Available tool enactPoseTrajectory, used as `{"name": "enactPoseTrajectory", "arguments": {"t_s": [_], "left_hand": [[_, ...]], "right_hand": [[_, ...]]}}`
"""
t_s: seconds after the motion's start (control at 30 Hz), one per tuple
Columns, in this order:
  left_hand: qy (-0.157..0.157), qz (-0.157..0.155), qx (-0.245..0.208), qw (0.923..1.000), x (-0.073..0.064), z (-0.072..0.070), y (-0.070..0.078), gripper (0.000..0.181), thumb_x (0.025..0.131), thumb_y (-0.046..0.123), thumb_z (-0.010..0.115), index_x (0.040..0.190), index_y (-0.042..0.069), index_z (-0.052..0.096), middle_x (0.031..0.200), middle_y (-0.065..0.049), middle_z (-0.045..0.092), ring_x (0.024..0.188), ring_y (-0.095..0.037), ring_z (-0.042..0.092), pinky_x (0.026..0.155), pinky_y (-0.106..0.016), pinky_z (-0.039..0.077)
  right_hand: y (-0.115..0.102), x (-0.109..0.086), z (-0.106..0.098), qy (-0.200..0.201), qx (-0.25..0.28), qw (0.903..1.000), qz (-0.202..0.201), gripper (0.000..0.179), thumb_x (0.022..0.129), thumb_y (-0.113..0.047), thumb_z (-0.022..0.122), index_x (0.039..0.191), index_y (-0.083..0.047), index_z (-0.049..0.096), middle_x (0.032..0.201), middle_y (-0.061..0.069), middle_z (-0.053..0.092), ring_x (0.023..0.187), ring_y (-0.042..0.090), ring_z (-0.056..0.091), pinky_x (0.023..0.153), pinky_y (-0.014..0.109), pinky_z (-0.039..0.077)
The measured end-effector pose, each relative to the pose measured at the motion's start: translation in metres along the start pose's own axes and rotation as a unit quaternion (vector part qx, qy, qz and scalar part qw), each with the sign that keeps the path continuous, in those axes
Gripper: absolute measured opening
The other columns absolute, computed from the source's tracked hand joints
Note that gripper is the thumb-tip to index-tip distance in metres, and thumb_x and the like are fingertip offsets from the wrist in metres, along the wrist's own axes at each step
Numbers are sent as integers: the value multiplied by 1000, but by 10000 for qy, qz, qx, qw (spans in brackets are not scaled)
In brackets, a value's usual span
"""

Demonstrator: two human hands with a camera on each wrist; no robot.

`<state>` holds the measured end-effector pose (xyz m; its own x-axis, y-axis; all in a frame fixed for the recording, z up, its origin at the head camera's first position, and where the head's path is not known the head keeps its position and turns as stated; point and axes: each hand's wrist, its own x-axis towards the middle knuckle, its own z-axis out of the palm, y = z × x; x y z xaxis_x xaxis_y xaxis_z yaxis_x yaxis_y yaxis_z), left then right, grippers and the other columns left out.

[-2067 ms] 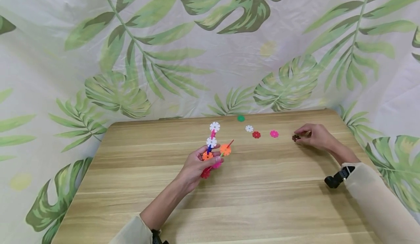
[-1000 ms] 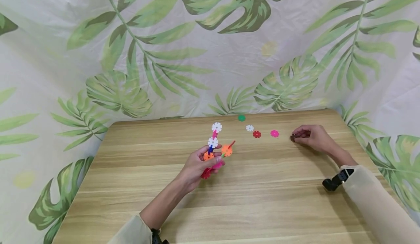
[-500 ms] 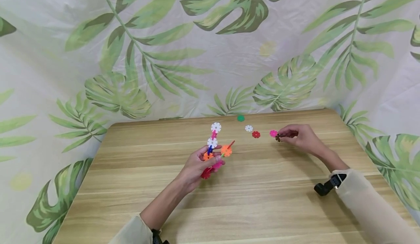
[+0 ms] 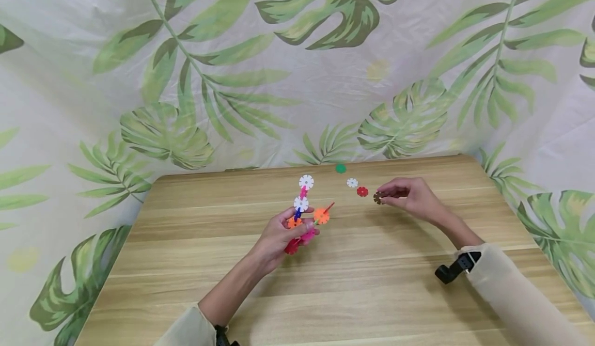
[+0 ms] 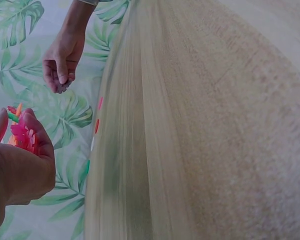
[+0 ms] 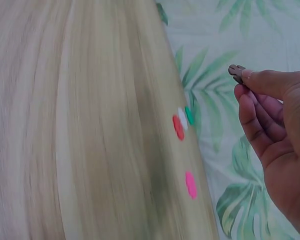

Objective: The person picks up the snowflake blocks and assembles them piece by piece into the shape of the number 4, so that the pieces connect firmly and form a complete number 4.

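My left hand point(image 4: 281, 240) holds a chain of joined notched plastic discs above the table. White discs point(image 4: 300, 204) form its upper end, and an orange disc point(image 4: 321, 215) with a red disc point(image 4: 329, 208) on edge makes the other arm. Blue, green, pink and red pieces lie between, partly covered by the fingers. Between thumb and fingertips my right hand point(image 4: 411, 197) pinches a brown notched disc point(image 4: 378, 198), also plain in the right wrist view as a brown disc point(image 6: 236, 73). The two hands are apart, the right one raised over the table's right half.
Loose discs lie near the table's point(image 4: 195, 284) back edge: a green disc point(image 4: 341, 169), a white disc point(image 4: 352, 183), a red disc point(image 4: 362, 191) and a pink disc point(image 6: 191, 185), which the right hand hides in the head view. Leaf-patterned cloth point(image 4: 260, 98) hangs behind.
My right hand has carried the brown disc leftward from the table's right side, passing over the pink disc. The left hand and its chain have stayed nearly still.
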<state>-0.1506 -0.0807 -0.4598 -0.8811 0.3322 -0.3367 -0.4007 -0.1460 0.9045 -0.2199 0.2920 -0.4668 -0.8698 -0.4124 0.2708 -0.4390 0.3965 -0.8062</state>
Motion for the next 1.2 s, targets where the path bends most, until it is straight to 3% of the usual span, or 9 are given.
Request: {"name": "enactPoseTrajectory", "arguments": {"t_s": [0.3,0.63,0.9,1.2], "left_hand": [[129,-57,55,9999,1,1,-1,47,100,8,74,144,9,61,121,-10,74,104,-21,77,76,-24,61],[115,-108,-43,9999,2,2,1,47,100,10,75,144,8,61,118,-8,74,99,-21,78,76,-24,62],[55,-113,-44,9999,3,3,2,46,100,10,75,144,8,61,117,-7,75,96,-19,78,71,-23,60],[-17,-213,-38,9998,3,5,4,47,100,9,75,145,8,60,110,-4,75,97,-22,79,67,-22,57]], "right_hand": [[-19,8,17,-66,518,9986,-41,21,91,3,81,111,1,79,100,17,79,83,17,75,71,24,62],[-43,15,33,-41,1187,9917,493,23,92,-3,81,115,1,78,105,17,79,89,20,78,75,31,65],[-59,23,46,18,1215,9909,586,23,92,-5,82,115,-1,78,99,15,79,87,32,75,71,29,64],[-69,28,52,-73,1328,9888,671,23,94,-8,81,116,-3,79,100,13,78,87,33,73,72,27,62]]}}
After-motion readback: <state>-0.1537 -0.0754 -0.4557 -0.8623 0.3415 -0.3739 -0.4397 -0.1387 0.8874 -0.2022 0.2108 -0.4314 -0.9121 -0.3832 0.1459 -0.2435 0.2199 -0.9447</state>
